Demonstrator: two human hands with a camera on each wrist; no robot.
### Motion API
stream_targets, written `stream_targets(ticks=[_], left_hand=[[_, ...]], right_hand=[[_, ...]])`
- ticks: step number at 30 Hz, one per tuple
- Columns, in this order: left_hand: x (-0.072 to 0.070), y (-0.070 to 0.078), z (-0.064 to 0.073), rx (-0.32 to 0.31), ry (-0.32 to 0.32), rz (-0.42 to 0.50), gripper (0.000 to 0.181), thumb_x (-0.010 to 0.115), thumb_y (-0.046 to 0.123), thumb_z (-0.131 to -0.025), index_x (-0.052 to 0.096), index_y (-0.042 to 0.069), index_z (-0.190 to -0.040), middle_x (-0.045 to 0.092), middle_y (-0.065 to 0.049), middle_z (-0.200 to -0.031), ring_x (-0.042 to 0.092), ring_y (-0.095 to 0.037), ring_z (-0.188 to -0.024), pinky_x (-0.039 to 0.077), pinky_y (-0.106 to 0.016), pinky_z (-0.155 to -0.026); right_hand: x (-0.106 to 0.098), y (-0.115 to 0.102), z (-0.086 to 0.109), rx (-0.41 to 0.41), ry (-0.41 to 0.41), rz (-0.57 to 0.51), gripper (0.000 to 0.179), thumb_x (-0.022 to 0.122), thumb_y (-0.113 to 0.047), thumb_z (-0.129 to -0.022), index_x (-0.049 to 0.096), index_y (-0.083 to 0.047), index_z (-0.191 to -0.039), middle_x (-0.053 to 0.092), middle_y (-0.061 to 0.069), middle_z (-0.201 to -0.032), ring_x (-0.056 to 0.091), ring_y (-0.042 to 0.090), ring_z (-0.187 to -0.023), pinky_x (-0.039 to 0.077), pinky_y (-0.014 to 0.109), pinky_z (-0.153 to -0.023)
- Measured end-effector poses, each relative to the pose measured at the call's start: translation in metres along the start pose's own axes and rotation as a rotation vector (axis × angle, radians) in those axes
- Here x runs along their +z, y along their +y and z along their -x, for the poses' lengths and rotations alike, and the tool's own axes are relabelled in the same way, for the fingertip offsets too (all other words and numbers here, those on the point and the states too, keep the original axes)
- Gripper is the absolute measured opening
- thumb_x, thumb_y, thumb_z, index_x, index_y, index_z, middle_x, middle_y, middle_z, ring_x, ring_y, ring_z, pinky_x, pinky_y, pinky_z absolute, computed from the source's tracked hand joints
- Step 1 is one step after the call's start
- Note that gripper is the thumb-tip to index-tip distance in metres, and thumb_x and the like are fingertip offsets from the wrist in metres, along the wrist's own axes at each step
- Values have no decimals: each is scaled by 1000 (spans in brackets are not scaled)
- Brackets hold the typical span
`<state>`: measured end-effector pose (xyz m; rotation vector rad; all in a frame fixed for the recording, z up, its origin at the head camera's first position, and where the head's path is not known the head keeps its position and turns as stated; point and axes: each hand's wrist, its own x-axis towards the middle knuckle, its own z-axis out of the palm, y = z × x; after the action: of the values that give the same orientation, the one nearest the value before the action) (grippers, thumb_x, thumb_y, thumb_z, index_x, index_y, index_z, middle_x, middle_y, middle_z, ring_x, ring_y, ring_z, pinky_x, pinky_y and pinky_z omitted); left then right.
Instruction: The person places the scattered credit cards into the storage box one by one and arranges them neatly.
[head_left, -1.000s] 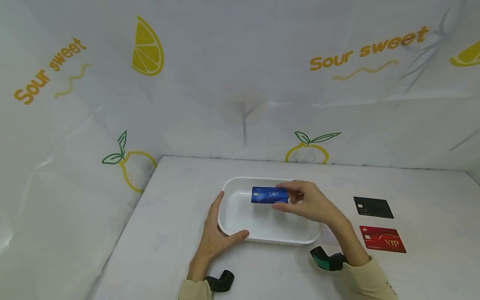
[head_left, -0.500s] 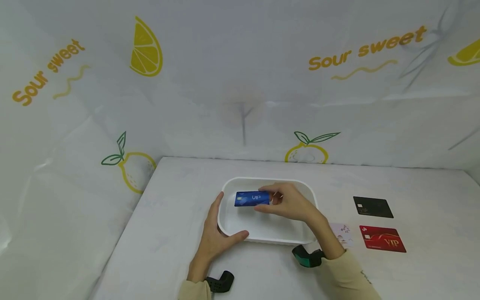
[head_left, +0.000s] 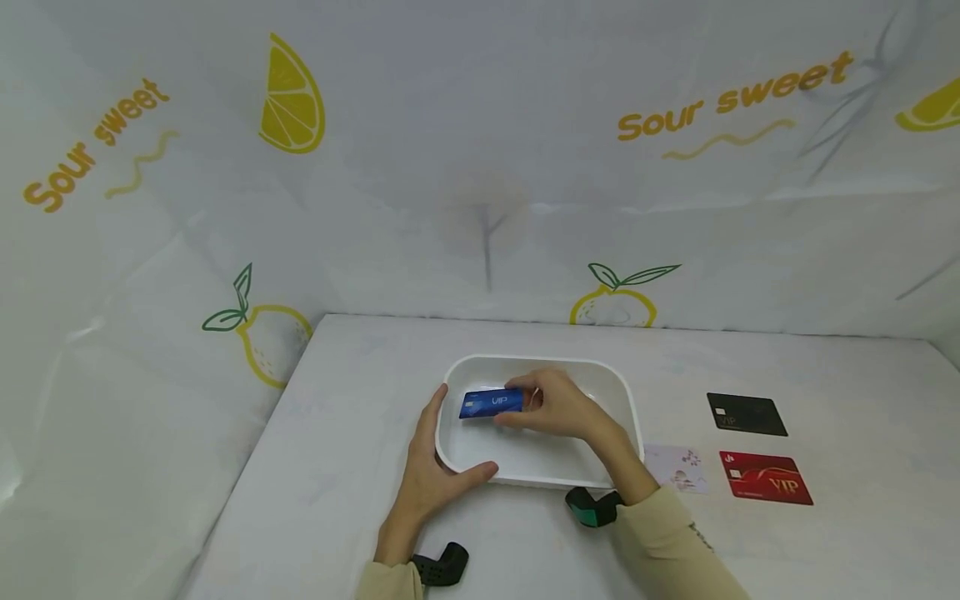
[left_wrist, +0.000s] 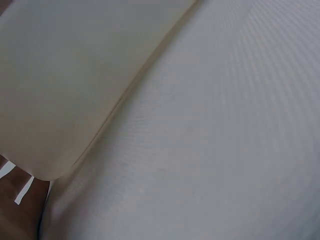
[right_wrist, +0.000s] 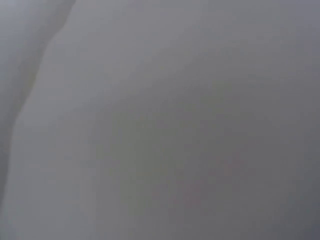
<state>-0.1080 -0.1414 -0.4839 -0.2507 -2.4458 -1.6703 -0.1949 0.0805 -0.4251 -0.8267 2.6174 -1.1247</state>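
Note:
A white rectangular tray [head_left: 540, 467] with rounded corners stands on the table. My left hand [head_left: 435, 475] rests against its near left corner, thumb along the front side and straight fingers along the left side. In the left wrist view, parts of the left hand [left_wrist: 20, 205] show beside the tray's pale wall [left_wrist: 75, 85]. Inside the tray's outline, my right hand [head_left: 558, 406] pinches the right end of a blue VIP card [head_left: 483, 403] between thumb and fingers. The card sits low over the tray's left half; whether it touches the floor, I cannot tell. The right wrist view is blurred.
To the tray's right, a pale card with a pink pattern [head_left: 678, 468] lies close to the rim. Further right are a black VIP card [head_left: 747, 415] and a red VIP card [head_left: 766, 478]. A white lemon-printed sheet [head_left: 480, 167] hangs behind the table.
My right hand has moved left and lower with the blue card, over the tray's left half. The pale card has come into view from behind the right forearm. The left hand stays put.

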Motion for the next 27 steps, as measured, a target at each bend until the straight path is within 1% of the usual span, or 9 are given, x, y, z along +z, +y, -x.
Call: stream_targets(ticks=[3, 6, 10, 15, 19, 27], left_hand=[[0, -1, 0, 0, -4, 7, 120, 92, 36, -68, 21, 23, -164, 34, -9, -167, 42, -29, -148, 42, -44, -115], [0, -1, 0, 4, -5, 9, 120, 92, 36, -69, 21, 22, -164, 35, -9, -166, 45, -28, -146, 45, -42, -112], [0, 0, 0, 1, -7, 6, 120, 92, 36, -69, 21, 21, -164, 35, -10, -166, 45, -29, -145, 45, -41, -112], [0, 0, -1, 0, 1, 4, 120, 92, 36, -68, 22, 21, -164, 36, -10, -166, 44, -29, -147, 43, -45, -113], [1, -1, -1, -2, 4, 2, 119, 92, 35, -68, 22, 21, -164, 36, -10, -165, 43, -28, -147, 42, -46, -114], [1, -2, 0, -1, 4, 16, 119, 92, 33, -68, 23, 20, -164, 37, -11, -165, 44, -29, -146, 42, -42, -113]], right_hand=[[3, 3, -2, 22, -8, 17, 58, 85, -33, -82, 71, 8, -121, 65, 3, -78, 52, 8, -70, 44, 19, -61], [6, 5, -3, 36, -9, 9, 59, 86, -32, -82, 70, 9, -122, 65, 3, -78, 52, 8, -69, 44, 19, -60], [9, 7, -5, 22, -18, 1, 58, 86, -30, -82, 70, 10, -121, 65, 2, -75, 52, 6, -67, 45, 19, -60], [13, 7, -8, 10, -35, 22, 58, 85, -29, -83, 69, 10, -122, 63, 0, -72, 50, 4, -66, 44, 19, -61], [13, 8, -9, 29, -40, 41, 58, 85, -29, -83, 69, 9, -123, 60, -1, -70, 49, 6, -65, 42, 19, -60], [15, 8, -9, 78, -47, 48, 60, 86, -28, -82, 67, 8, -126, 53, -1, -67, 46, 7, -63, 38, 19, -58]])
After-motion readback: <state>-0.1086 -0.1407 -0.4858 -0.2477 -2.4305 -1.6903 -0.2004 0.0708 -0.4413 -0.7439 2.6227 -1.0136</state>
